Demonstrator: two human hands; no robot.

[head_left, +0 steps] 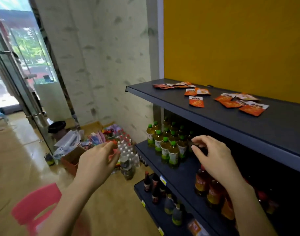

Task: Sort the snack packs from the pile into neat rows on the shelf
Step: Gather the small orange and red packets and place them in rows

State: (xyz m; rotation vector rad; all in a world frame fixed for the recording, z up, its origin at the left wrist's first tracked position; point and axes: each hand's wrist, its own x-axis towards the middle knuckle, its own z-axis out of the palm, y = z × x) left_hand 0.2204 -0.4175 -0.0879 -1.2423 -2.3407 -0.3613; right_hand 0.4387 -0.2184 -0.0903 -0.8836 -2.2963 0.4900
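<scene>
**Both hands hanging in the air below the top shelf**

Left hand (pixel 98 159) is reaching forward, forearm coming up from the lower left, back of the hand facing the camera. Its fingers (pixel 110 147) are curling loosely and are motion-blurred. A red patch is showing at the tips, and I cannot tell if it is a held item or the floor goods behind, so the grip is unclear.

Right hand (pixel 214 155) is hovering palm-down, wrist bent, forearm running in from the lower right. Its fingers (pixel 203 140) are curling loosely with thumb and index slightly apart, and nothing is showing between them.

Green-capped bottles (pixel 168 147) are standing just left of the right fingertips on the middle shelf, not touching them.

Packs (pixel 196 101) are all lying flat on the top shelf (pixel 214 116), well above and beyond both sets of fingers. A flat row is sitting far back left, a few singles are lying nearer, and the loose pile (pixel 243 103) is sitting up and to the right of the right hand.

Pink stool (pixel 35 210) is sitting below the left forearm.
</scene>
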